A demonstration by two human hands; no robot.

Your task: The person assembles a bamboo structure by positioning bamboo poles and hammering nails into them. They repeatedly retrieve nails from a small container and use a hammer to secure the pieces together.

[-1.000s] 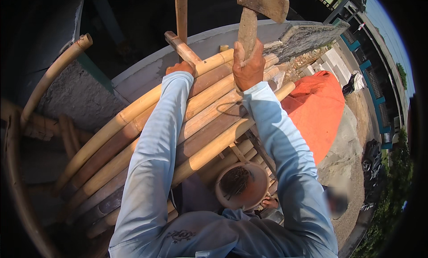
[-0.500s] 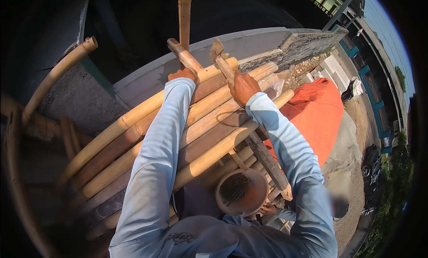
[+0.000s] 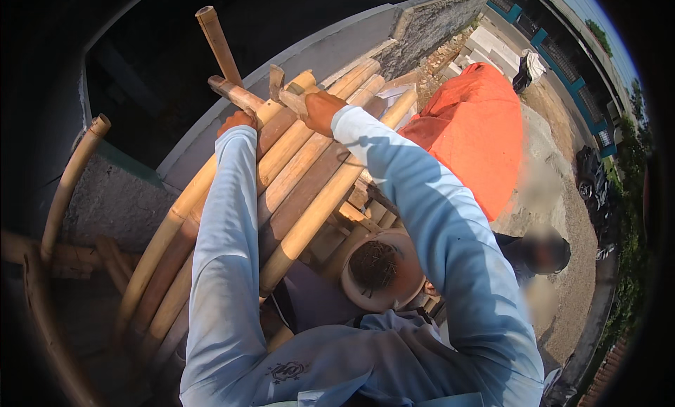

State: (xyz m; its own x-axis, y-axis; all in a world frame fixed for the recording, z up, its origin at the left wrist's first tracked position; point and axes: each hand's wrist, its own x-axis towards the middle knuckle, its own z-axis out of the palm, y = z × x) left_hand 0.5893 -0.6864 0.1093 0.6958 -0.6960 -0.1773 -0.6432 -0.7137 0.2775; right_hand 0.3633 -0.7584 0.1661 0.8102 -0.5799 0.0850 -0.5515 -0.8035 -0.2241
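My right hand is closed round the wooden handle of a hammer, its worn head up by the pole ends. Just to the left, my left hand rests closed against the outermost bamboo pole, beside a short wooden crosspiece. What its fingers hold, if anything, is hidden. Several bamboo poles lie side by side under both forearms, some pale yellow and some brown. Close to my body, a round tub holds a heap of dark nails.
An upright bamboo post stands beyond my left hand, and another pole rises at left. A low concrete wall runs behind. To the right are an orange tarp, sandy ground and another person.
My view has swung right, so the poles and both hands sit further left. The hammer head has come down closer to the pole ends and my left hand.
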